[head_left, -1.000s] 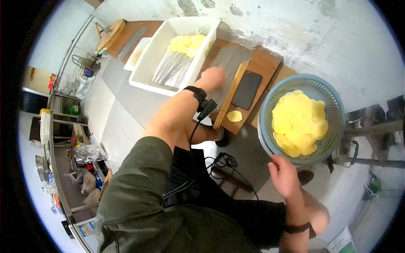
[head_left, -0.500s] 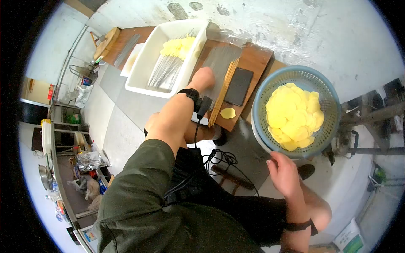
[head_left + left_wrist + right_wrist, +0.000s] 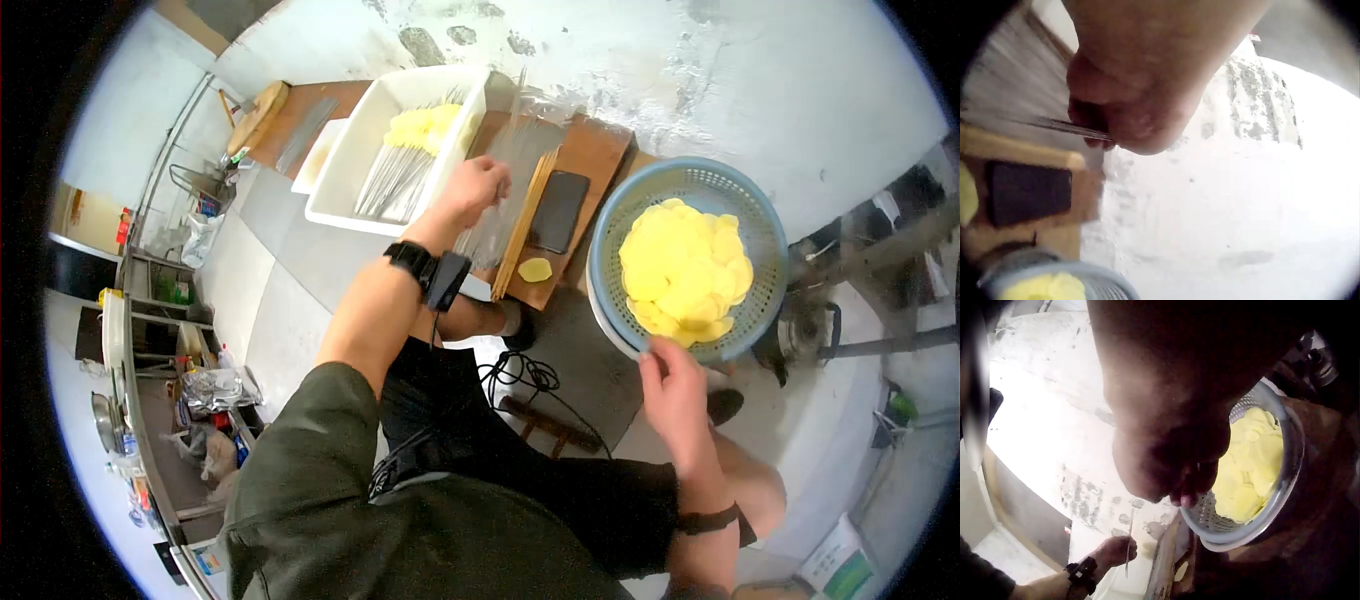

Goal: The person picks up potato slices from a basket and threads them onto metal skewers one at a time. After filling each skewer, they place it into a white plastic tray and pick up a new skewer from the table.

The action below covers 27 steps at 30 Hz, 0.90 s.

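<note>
Head view: two containers — a white tub (image 3: 345, 205) and a blue-grey colander (image 3: 768, 290), well apart.
White tub: thin grey sticks lie side by side in it, with a pile of yellow slices (image 3: 425, 127) over one end of them.
Colander: a heaped mound of thin, round yellow slices (image 3: 685, 270) fills its middle; a pale rim shows beneath it.
Between them: loose grey sticks (image 3: 525, 150), a bundle of light-brown sticks (image 3: 526, 225), a dark phone (image 3: 559, 210) and a single slice (image 3: 535, 269), all on the brown tabletop (image 3: 590, 150).
Left hand (image 3: 474, 192): fingers curled round a few thin sticks (image 3: 1072, 128), just beside the tub — the sticks jut out from the fist.
Right hand (image 3: 676, 395): released, fingers loosely bent, at the colander's near rim; whether it touches the rim, I cannot tell.
</note>
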Tool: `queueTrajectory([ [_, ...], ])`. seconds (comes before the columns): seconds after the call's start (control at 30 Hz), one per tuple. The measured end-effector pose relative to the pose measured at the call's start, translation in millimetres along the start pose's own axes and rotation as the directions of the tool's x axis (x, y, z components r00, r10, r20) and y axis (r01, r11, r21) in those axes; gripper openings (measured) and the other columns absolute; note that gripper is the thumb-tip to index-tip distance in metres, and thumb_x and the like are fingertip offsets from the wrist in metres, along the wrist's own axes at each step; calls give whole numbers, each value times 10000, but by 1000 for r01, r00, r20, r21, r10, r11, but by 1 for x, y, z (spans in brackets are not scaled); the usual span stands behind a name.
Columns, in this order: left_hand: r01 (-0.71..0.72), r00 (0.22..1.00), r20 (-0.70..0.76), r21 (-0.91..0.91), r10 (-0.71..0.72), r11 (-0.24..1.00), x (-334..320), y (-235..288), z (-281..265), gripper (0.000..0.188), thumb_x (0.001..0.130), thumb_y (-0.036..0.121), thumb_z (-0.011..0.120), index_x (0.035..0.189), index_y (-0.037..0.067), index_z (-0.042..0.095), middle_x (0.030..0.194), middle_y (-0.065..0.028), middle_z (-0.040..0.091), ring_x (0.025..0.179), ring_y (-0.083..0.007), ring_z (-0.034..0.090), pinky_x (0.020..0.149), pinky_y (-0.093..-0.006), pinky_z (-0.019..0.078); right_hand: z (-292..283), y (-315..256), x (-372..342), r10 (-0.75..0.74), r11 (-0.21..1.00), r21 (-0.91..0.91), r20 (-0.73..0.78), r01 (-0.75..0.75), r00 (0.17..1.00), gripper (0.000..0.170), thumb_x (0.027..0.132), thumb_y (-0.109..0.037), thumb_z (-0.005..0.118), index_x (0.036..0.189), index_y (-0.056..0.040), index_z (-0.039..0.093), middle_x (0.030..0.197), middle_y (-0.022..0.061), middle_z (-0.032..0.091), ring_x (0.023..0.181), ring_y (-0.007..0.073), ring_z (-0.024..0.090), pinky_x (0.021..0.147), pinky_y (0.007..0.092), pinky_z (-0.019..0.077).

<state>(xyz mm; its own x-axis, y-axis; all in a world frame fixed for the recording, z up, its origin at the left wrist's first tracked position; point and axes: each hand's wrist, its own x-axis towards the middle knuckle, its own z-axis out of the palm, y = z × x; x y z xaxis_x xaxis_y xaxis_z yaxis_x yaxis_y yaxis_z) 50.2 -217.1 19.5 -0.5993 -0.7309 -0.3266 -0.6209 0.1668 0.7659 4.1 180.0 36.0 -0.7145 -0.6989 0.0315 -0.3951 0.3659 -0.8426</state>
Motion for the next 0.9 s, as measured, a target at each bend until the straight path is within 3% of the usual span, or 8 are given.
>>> queueTrajectory([
  [0.07, -68, 961, 189, -553, 204, 830, -34, 15, 27, 145, 949, 173, 540, 886, 45, 564, 781, -49, 616, 688, -128, 575, 627, -266, 466, 5, 11, 1, 26, 995, 100, -70, -19, 997, 254, 879, -130, 621, 1081, 22, 601, 894, 188, 657, 766, 292, 647, 710, 367, 509],
  [0.13, 6, 932, 280, -651, 232, 759, -65, 28, 51, 127, 959, 142, 525, 872, 57, 560, 807, -40, 617, 706, -130, 582, 649, -263, 471, 6, 20, -1, 75, 981, 189, -133, -49, 988, 259, 885, -137, 624, 1085, 26, 601, 869, 172, 659, 751, 251, 646, 703, 350, 509],
  [0.47, 359, 717, 631, -698, 295, 619, -240, 77, 228, 141, 963, 182, 531, 921, 52, 565, 667, -45, 588, 382, -137, 488, 354, -255, 398, -35, 41, -44, 326, 618, 760, -12, -203, 945, 164, 962, -119, 511, 1068, 1, 551, 761, 45, 589, 586, 108, 537, 541, 232, 448],
  [0.53, 361, 652, 665, -695, 364, 622, -240, 66, 246, 147, 948, 175, 556, 961, 33, 589, 755, -62, 626, 550, -152, 600, 491, -264, 489, -44, 50, -61, 379, 505, 839, -6, -201, 926, 119, 972, -122, 491, 1013, -25, 545, 692, 9, 522, 499, 62, 435, 442, 208, 349],
  [0.57, 126, 682, 577, -699, 450, 704, -241, 61, 256, 166, 934, 176, 579, 991, 22, 603, 818, -66, 642, 668, -156, 623, 597, -268, 505, -46, 49, -68, 434, 534, 817, -41, -220, 900, 102, 976, -127, 483, 1012, -47, 536, 659, -10, 471, 480, 44, 368, 414, 202, 275],
  [0.63, -194, 657, 559, -522, 505, 831, -235, 60, 256, 255, 883, 180, 648, 1068, 5, 633, 990, -81, 666, 956, -156, 621, 853, -275, 478, -54, 52, -78, 497, 536, 809, -73, -239, 865, 106, 979, -134, 477, 1016, -52, 533, 657, -9, 469, 476, 47, 365, 415, 200, 274],
  [0.73, -470, 777, 463, -25, 427, 882, -183, 46, 242, 272, 846, 228, 662, 1028, 26, 658, 926, -149, 693, 845, -245, 677, 782, -351, 527, -64, 72, -87, 572, 539, 808, -144, -237, 808, 125, 987, -149, 464, 1034, -56, 532, 651, -5, 470, 470, 50, 355, 415, 198, 269],
  [0.9, -445, 895, 232, 510, 380, 737, -90, 15, 229, 324, 791, 262, 666, 977, -2, 650, 924, -227, 669, 875, -362, 655, 788, -434, 521, -78, 70, -85, 573, 537, 818, -175, -206, 800, 138, 986, -144, 465, 1042, -46, 545, 661, 5, 505, 481, 48, 373, 417, 197, 279],
])
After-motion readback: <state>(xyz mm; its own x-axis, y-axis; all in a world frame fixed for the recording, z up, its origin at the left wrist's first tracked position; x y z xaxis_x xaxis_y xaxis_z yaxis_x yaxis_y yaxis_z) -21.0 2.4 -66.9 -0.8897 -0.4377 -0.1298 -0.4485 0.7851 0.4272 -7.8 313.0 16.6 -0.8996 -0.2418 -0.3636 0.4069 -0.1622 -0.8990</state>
